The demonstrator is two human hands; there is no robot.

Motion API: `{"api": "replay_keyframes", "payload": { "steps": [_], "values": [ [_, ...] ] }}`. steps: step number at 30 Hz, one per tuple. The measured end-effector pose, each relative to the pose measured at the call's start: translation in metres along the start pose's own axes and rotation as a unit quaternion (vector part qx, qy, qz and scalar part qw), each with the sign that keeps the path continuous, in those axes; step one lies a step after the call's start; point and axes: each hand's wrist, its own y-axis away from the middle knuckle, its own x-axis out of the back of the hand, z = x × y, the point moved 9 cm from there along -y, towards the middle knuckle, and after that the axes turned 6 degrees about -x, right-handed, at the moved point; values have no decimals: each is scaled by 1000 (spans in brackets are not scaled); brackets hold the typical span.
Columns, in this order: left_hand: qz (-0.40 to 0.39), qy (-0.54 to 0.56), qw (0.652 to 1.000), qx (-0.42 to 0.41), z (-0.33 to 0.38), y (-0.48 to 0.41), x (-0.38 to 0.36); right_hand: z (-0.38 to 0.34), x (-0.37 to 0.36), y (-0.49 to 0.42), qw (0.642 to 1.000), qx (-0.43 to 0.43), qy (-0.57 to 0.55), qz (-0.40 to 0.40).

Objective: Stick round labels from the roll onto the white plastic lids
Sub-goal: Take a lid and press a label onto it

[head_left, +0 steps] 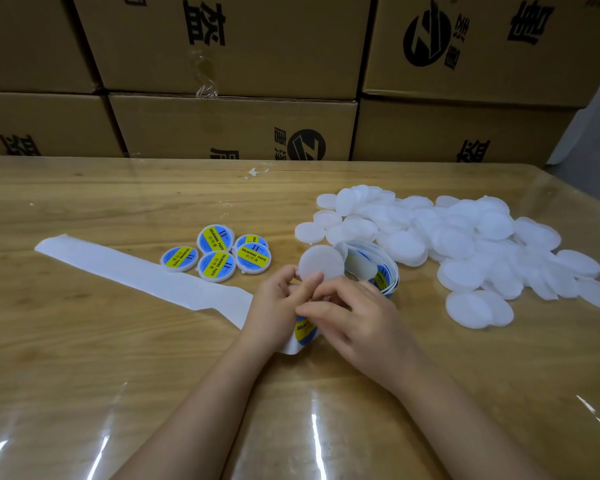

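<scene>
**Item 1: blank lid** (321, 263). White, round, unlabelled. You held it tilted on edge above the bench (84, 358), at twelve o'clock of your hands. The roll of labels (383, 277) sat just behind it at one o'clock.

**Item 2: next label** (305, 330). Blue and yellow, on the backing below your fingers, at six o'clock of the lid. It was mostly covered.

**Risks, as judged**
- The label could have gone on off-centre or creased, because the lid was gripped only at its lower rim and had nothing flat behind it.
- The adhesive could have folded onto itself or caught a fingertip during peeling.
- The loose roll could have been dragged along if the strip was pulled.

**Hands**
- Your left hand (274, 306) came in from seven o'clock. Its thumb and fingers were closed on the lid's lower edge.
- Your right hand (355, 318) came in from five o'clock. Its fingers were curled down over the strip. Whether they had the label's edge pinched could not be told.

**Surroundings**
- Five labelled lids (217, 254) lay clustered at ten o'clock.
- The heap of blank lids (465, 244) lay at two o'clock.
- The spent backing strip (136, 271) trailed off toward nine o'clock.
- Cardboard cartons (232, 126) were stacked at twelve o'clock, beyond the bench.
</scene>
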Motion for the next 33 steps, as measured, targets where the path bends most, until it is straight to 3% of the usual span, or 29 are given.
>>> {"api": "replay_keyframes", "payload": {
  "steps": [11,16,21,25,28,33],
  "values": [
    [39,-41,998,31,0,1,8,8,9,0,999,-34,-30,25],
    [57,-36,997,42,-1,1,13,17,18,1,988,-83,-103,78],
    [81,-62,994,30,-1,1,17,29,32,4,978,-117,-83,154],
    [68,-82,994,18,-1,-1,15,47,42,10,941,-214,-160,206],
    [47,-87,995,3,2,-1,10,66,43,21,893,-330,-202,231],
    [7,-27,999,19,-1,1,1,81,33,28,854,-410,-243,208]
  ]
}}
